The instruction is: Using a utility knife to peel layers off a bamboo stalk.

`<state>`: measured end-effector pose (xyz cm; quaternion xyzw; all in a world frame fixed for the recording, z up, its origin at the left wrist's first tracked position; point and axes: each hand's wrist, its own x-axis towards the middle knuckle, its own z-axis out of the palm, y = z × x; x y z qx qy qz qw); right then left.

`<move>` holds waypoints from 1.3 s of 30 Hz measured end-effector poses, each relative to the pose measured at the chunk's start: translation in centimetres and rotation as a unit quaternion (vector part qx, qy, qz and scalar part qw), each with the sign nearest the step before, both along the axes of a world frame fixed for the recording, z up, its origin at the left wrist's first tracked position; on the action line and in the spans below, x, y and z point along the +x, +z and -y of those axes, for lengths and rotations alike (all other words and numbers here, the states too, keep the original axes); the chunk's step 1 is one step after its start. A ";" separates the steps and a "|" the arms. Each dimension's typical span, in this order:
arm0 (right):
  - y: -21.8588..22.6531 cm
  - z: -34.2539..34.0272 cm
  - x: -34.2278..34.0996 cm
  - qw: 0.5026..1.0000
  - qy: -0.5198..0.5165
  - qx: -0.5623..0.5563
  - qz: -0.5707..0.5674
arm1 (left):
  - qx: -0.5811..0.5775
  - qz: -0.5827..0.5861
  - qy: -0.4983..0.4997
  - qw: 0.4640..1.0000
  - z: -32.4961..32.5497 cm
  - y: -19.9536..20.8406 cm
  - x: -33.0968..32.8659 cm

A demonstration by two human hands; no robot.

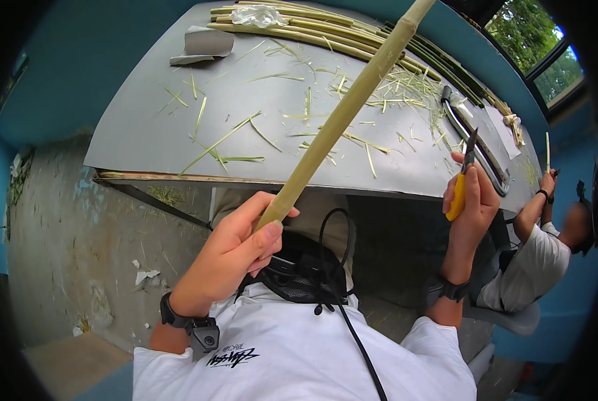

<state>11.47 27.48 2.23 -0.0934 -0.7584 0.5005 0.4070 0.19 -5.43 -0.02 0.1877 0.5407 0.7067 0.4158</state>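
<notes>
The left hand [235,250] has its fingers wrapped tight around the near end of a long pale bamboo stalk [342,110], which slants up and far-right over the grey surface [152,127]. The right hand [471,207] grips a yellow-handled knife [460,184], blade pointing up, well apart from the stalk. Thin green shavings [245,127] litter the surface, with more stalks [325,30] lying along its far edge.
</notes>
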 end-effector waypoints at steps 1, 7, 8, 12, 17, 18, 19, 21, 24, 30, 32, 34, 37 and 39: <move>0.2 0.6 0.1 1.000 0.011 0.022 0.018 | 0.021 -0.006 0.010 1.000 -0.9 -0.1 -0.3; -0.4 4.5 -2.3 0.985 0.170 0.009 0.035 | 0.055 -0.011 -0.031 0.998 -3.3 -1.0 -1.1; -0.1 5.0 -2.8 0.984 0.170 0.017 0.056 | 0.053 -0.009 -0.043 0.998 -3.5 -1.1 -1.1; -0.2 6.2 -5.2 0.995 0.098 -0.023 -0.008 | 0.068 0.016 -0.061 0.996 -3.7 -1.2 -0.9; 0.4 5.4 -7.6 0.990 0.080 -0.068 -0.091 | 0.073 0.027 -0.060 0.995 -3.1 -1.1 -1.2; 0.5 5.3 -8.1 0.990 0.067 -0.062 -0.105 | 0.071 0.029 -0.064 0.995 -2.9 -1.2 -1.3; 0.7 5.3 -8.4 0.990 0.068 -0.063 -0.106 | 0.068 0.029 -0.065 0.995 -2.7 -1.2 -1.3; 1.1 5.2 -8.8 0.992 0.067 -0.066 -0.090 | 0.053 0.017 -0.061 0.997 -2.1 -1.1 -1.2; 0.9 4.9 -9.3 0.986 0.099 -0.080 -0.104 | 0.029 0.006 -0.052 0.998 -1.4 -1.6 -1.1; 0.6 5.4 -9.9 0.979 0.150 -0.120 -0.073 | 0.018 0.008 -0.023 1.000 0.3 -2.4 -1.2; 0.5 5.4 -10.1 0.976 0.165 -0.126 -0.059 | 0.014 0.003 -0.012 1.000 0.5 -2.5 -1.3; 0.4 5.3 -10.2 0.975 0.178 -0.124 -0.037 | -0.010 -0.009 0.009 1.000 0.7 -2.3 -1.3; 0.6 5.8 -10.2 0.978 0.174 -0.111 -0.029 | -0.039 -0.057 0.040 0.997 0.7 -2.2 -1.1; 0.8 6.0 -10.4 0.980 0.168 -0.105 -0.028 | -0.048 -0.068 0.053 0.995 0.9 -2.1 -1.0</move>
